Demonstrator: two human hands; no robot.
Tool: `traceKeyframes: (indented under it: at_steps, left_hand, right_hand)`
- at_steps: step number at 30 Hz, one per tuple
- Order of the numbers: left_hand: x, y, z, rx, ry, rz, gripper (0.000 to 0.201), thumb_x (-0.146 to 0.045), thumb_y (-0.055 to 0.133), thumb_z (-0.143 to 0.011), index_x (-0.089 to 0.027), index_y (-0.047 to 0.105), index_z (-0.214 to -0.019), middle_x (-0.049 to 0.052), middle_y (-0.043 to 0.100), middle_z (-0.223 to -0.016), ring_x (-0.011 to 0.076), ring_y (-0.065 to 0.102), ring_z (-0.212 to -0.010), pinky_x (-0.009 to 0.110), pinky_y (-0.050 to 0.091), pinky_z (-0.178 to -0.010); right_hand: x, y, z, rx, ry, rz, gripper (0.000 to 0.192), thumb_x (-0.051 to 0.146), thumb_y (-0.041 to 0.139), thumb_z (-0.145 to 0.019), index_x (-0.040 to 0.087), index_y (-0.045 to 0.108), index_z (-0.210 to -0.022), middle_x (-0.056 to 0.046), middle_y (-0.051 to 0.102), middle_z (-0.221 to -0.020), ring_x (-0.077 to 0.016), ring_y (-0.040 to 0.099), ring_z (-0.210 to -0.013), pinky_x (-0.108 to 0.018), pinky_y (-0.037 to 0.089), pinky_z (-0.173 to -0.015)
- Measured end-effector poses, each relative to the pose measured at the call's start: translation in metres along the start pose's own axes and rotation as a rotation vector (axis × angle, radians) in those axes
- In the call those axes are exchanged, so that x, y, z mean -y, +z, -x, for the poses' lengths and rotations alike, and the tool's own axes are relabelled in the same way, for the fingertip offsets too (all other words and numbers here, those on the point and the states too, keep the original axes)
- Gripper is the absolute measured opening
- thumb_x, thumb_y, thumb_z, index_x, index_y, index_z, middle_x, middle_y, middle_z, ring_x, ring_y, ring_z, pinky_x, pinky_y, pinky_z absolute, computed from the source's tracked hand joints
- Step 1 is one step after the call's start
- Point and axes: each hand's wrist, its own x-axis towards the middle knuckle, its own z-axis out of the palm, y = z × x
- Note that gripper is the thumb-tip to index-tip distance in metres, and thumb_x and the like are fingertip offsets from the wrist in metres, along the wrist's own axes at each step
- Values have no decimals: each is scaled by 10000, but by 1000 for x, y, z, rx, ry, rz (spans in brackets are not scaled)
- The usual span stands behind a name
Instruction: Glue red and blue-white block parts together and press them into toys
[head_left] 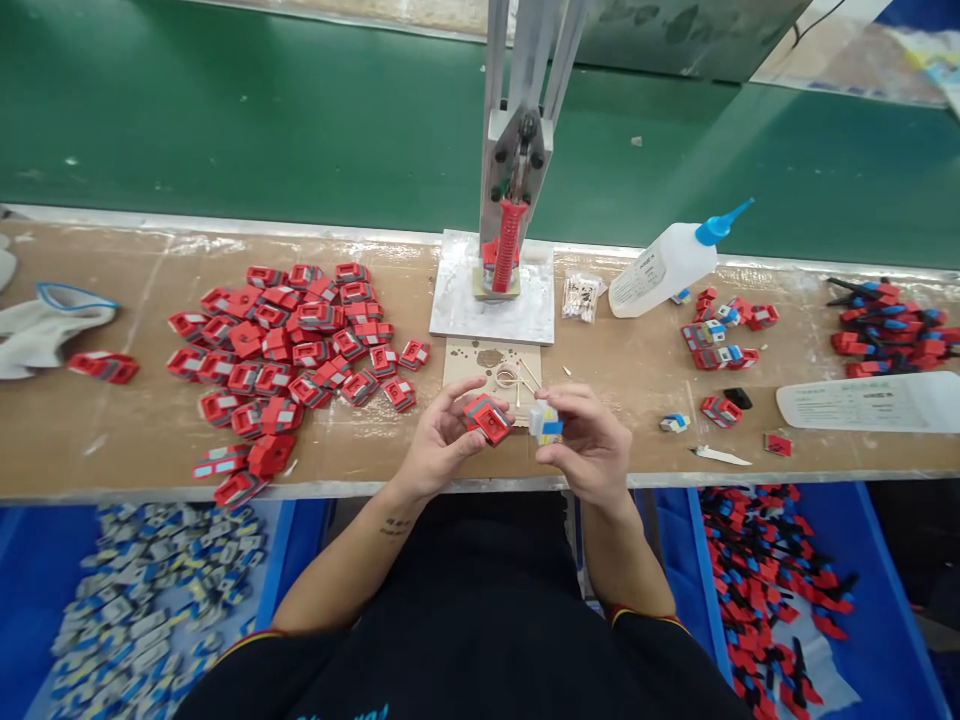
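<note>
Left hand [439, 440] pinches a red square plastic housing [488, 418] | right hand [592, 440] grips a small white-and-blue plastic block [546, 422] just beside it, above the table's near edge | red housing pile [289, 345] left | red-handled metal press [511, 230] behind | white glue bottle [664, 268] right

the left hand [439, 440] pinches a red part [488, 418] with a grey face, and the right hand [592, 445] a small block [546, 423] of white, blue and yellow. the surface [112, 430] is worn tan, strewn with a heap of red parts [281, 345] striped grey; behind it runs a dark green belt [262, 120]. the press [510, 245] has a red handle, the white bottle [664, 270] a blue cap, and the bins [892, 620] are blue.
</note>
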Motion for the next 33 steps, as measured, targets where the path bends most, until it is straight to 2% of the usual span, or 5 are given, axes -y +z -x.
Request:
traceKeyframes:
  at_steps: [6,16,24,28,33]
  left_hand:
    - [2,-3,3,-37,11,-31,593,-519,956,-750,-256,729,-1231,101,825,-1066,236,818,-923,333,668,-824]
    - [-10,-1,5,-41,9,-184,549,-454,982,-724,-204,813,-1183,108,846,-1042,258,831,-945,330,704,-826]
    - [-22,0,10,-6,-17,-334,628,-381,914,-822,-199,723,-1393,147,799,-1289,293,808,-1130,363,675,-987]
    - [-18,4,10,-1,74,-278,730,-336,985,-738,-220,695,-1397,154,780,-1336,305,776,-1218,344,645,-1044]
    - [-17,7,6,109,344,-131,616,-366,942,-808,-274,685,-1360,124,804,-1276,297,763,-1245,359,652,-1010]
  right_hand:
    - [13,0,2,67,-166,215,581,324,900,-838,355,704,-1384,-64,782,-1091,-210,748,-885,-314,652,-687]
    - [23,0,-7,276,-317,473,542,351,767,-954,270,637,-1474,-113,793,-1098,-244,785,-1005,-366,686,-871]
    - [18,10,-8,277,-531,590,555,168,718,-984,149,580,-1521,-125,804,-1043,-239,767,-1002,-366,682,-851]
    - [1,17,1,202,-615,588,704,106,715,-967,243,478,-1615,-97,824,-1159,-241,753,-1050,-390,687,-867]
    - [-13,25,12,87,-338,311,902,506,759,-944,315,291,-1691,-174,592,-1583,-332,631,-1396,-501,673,-965]
